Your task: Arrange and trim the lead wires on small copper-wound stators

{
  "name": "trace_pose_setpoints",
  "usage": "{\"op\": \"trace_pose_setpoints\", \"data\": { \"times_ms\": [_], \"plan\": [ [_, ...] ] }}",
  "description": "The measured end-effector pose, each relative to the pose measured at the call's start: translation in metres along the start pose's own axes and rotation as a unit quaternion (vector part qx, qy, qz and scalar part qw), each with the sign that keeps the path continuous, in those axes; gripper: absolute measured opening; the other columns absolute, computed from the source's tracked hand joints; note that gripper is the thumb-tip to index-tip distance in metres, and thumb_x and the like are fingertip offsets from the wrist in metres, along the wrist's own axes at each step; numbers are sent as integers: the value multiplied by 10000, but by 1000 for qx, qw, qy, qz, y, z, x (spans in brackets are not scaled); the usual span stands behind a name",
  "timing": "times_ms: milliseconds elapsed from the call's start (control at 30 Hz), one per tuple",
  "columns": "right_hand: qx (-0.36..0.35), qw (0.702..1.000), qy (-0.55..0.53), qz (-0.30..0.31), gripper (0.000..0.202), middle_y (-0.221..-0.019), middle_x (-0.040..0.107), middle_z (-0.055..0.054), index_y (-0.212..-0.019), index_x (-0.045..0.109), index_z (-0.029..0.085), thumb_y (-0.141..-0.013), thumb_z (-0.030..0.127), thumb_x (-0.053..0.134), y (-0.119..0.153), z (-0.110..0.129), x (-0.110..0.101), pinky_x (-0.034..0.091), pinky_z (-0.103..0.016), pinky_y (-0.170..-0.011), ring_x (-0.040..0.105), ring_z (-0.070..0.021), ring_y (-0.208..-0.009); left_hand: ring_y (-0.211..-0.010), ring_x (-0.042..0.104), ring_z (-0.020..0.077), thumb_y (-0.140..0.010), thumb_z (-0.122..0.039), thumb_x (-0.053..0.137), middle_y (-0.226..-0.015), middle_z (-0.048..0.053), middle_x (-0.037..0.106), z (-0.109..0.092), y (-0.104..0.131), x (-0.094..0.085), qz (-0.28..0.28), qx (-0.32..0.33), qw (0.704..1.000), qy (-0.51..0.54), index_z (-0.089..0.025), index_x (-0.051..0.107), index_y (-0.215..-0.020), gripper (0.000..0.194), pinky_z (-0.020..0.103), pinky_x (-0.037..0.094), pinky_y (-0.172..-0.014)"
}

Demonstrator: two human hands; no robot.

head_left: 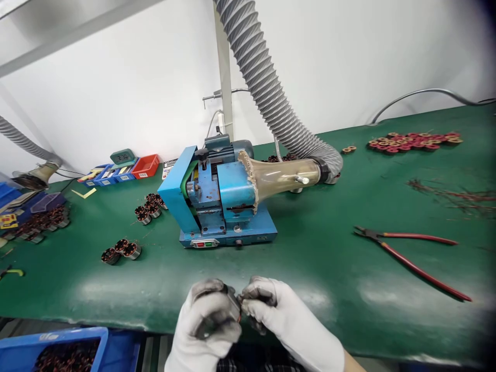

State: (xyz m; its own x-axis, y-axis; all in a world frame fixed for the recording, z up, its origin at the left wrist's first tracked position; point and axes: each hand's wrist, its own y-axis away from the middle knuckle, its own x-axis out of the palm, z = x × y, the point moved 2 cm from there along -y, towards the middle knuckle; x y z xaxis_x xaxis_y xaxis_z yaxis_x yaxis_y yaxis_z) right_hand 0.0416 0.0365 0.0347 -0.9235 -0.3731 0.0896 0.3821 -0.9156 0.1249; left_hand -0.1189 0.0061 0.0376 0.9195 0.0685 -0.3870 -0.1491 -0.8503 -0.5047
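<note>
At the front edge of the bench, both my hands wear white gloves with dark smudged fingertips. My left hand (209,325) is closed round a motor stator (234,306), mostly hidden by the fingers, with a bit of its metal side showing. Touching its right side, my right hand (267,305) has thumb and fingers pinched together; what they grip is too small and blurred to name. A blue belt-driven machine (236,186) with a clear suction hood (287,178) stands just beyond my hands. Three wound stators (121,251) sit on the bench to its left.
Red-handled cutting pliers (411,253) lie open at right, near loose wire scraps (449,194) and many red-and-tan rings (414,142). More stators (149,208) stand left of the machine. A blue crate (104,341) holds copper-coloured parts below. A grey hose (267,72) hangs overhead.
</note>
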Motion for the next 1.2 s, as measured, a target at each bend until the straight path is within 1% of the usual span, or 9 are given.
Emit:
{"op": "trace_pose_setpoints", "data": {
  "times_ms": [100,333,533,667,733,867,933,1067,1200],
  "plan": [
    [53,996,-74,16,188,-510,416,50,-624,489,177,-683,344,552,0,-4,3,303,-239,-458,376,-99,-450,-1045,531,241,-610,-151,738,-1054,57,570,2,1,-3,46,-40,996,-66,-288,525,-1126,575,370,480,-864],
    [-82,975,168,-118,213,-702,551,-52,-678,615,172,-771,283,459,-1,-9,6,363,-323,-659,498,-189,-698,-837,568,153,-721,-50,563,-846,14,576,10,-2,1,157,-92,983,12,-214,593,-793,182,267,492,-764],
    [172,960,-218,20,335,-511,420,46,-606,484,159,-563,417,694,-23,-51,12,276,-220,-450,343,-71,-435,-1132,444,239,-725,-2,486,-1142,113,498,40,16,6,94,68,955,-274,-213,440,-1210,531,404,428,-925],
    [141,987,41,58,170,-590,518,-14,-673,552,130,-748,282,561,-39,-55,10,334,-228,-464,438,-100,-466,-1136,459,281,-609,-129,682,-1100,107,559,64,16,8,147,-57,957,-245,-190,505,-1042,472,450,425,-932],
    [29,929,352,108,115,-731,590,-71,-753,609,120,-785,137,500,-44,-41,12,371,-249,-500,533,-143,-546,-1107,489,272,-552,-148,720,-1107,106,563,69,13,7,168,-106,955,-222,-187,529,-1003,491,437,424,-938],
    [-123,658,709,224,229,-797,616,-126,-826,632,103,-730,-12,459,-43,-13,8,411,-308,-496,623,-260,-621,-1113,489,262,-532,-167,735,-1089,97,575,69,8,3,191,-118,954,-199,-192,547,-987,494,428,395,-963],
    [-106,626,735,239,259,-769,623,-129,-827,636,103,-722,-27,438,-43,-6,-8,435,-330,-509,634,-286,-635,-1118,486,265,-518,-165,741,-1101,105,567,69,8,-1,183,-127,954,-199,-191,545,-967,491,427,398,-957],
    [-42,684,702,191,295,-919,633,-134,-920,653,148,-758,11,449,-41,-4,-55,478,-342,-633,647,-276,-746,-1134,476,279,-515,-189,735,-1107,120,562,75,9,-2,148,-150,953,-217,-185,524,-949,482,431,414,-941],
    [13,823,567,35,287,-1018,618,-128,-1062,622,151,-880,252,425,-34,-11,-62,458,-357,-815,611,-256,-899,-1115,486,312,-614,-284,676,-1159,169,526,71,21,13,59,-146,945,-287,-132,415,-1170,632,496,410,-938]
  ]
}}
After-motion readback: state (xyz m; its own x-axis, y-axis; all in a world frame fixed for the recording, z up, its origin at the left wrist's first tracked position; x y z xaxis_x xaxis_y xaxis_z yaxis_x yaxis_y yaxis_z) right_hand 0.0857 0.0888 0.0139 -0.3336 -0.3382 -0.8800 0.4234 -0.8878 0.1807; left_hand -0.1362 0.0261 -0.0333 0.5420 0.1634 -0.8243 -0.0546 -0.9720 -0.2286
